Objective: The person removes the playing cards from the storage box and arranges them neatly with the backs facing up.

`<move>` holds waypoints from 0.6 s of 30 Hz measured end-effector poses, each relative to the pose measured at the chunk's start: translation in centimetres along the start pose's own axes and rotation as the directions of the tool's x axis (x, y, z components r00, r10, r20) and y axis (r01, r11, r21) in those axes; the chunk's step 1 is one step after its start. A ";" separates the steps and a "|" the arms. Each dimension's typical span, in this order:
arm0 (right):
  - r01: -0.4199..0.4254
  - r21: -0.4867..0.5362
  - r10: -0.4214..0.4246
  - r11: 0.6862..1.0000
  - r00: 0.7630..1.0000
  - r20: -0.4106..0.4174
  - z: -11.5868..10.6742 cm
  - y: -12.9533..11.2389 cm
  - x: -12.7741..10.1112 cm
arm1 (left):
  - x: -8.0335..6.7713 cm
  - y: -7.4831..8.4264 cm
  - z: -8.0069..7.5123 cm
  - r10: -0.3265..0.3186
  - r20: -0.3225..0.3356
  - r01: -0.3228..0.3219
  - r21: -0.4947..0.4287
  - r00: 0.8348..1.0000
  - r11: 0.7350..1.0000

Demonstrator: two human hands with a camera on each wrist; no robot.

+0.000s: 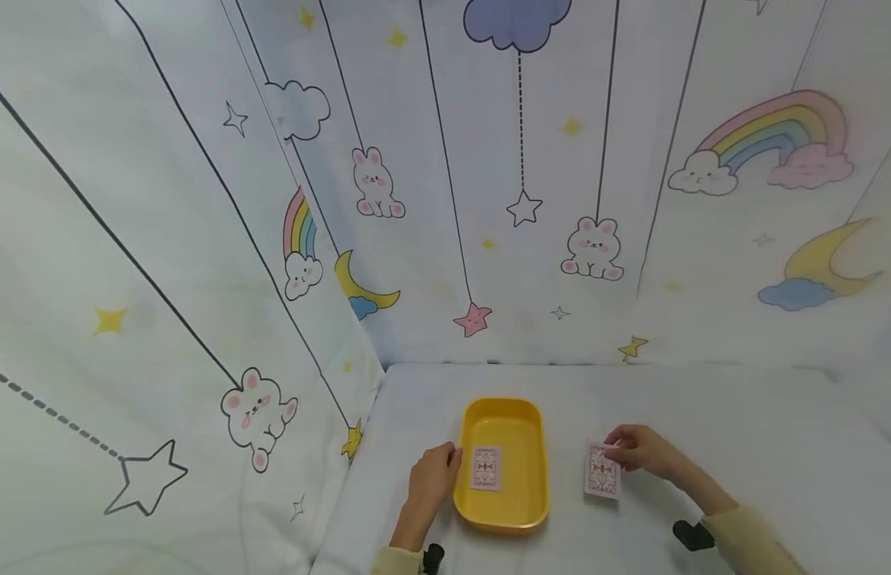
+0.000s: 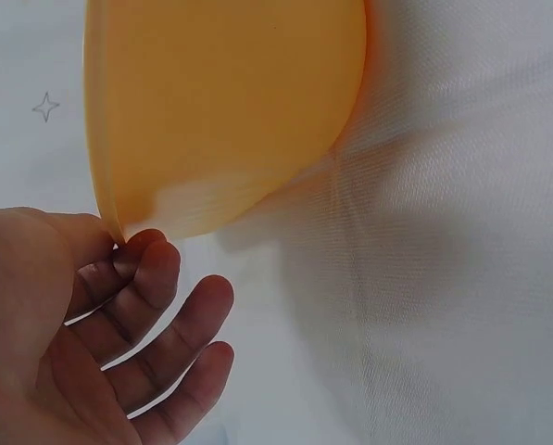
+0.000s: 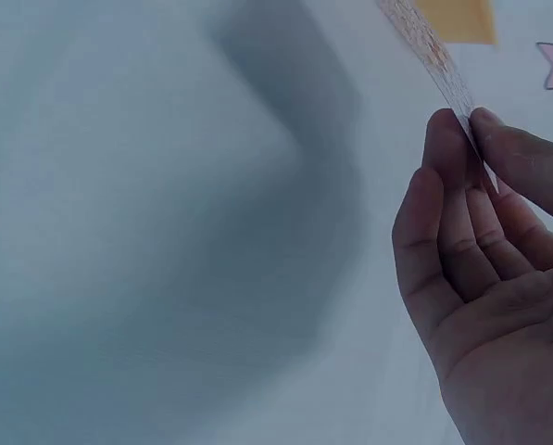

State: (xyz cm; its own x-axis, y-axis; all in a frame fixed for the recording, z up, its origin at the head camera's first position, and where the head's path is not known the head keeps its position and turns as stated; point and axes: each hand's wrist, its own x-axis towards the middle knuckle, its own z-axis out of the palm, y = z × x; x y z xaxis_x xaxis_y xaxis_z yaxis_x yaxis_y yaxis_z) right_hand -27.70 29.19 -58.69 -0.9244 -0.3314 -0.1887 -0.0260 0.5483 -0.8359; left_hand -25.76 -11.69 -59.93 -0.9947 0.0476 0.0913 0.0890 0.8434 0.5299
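In the head view a yellow tray (image 1: 510,511) lies on the white cloth, a patterned playing card (image 1: 485,468) flat inside its left half. My left hand (image 1: 433,477) pinches the tray's left rim. The left wrist view shows the thumb and index finger on the tray's edge (image 2: 230,111), the other fingers loosely bent. To the right of the tray, my right hand (image 1: 641,449) pinches another playing card (image 1: 602,473) by its upper right corner, back side up. Seen nearly edge-on in the right wrist view, this card (image 3: 438,60) sits between thumb and fingers, off the cloth.
White cloth (image 1: 560,391) covers the table around the tray. A white curtain (image 1: 445,239) with printed rabbits, stars and rainbows hangs behind and along the left side. Each wrist carries a small black device, such as the one by the right sleeve (image 1: 693,536).
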 end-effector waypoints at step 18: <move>-0.036 -0.203 0.003 0.978 0.988 -0.157 4.9 2.3 1.4 | -0.3 -0.2 -0.1 0.025 -0.013 -0.025 0.014 1.000 1.000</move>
State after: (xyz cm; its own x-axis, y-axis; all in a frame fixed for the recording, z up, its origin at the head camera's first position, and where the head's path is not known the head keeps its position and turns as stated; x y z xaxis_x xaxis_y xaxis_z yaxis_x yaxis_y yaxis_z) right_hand -27.19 26.24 -63.43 -0.9728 -0.2050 -0.1081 -0.0699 0.7043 -0.7064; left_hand -25.48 -11.93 -59.99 -0.9913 0.0617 0.1160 0.1132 0.8494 0.5155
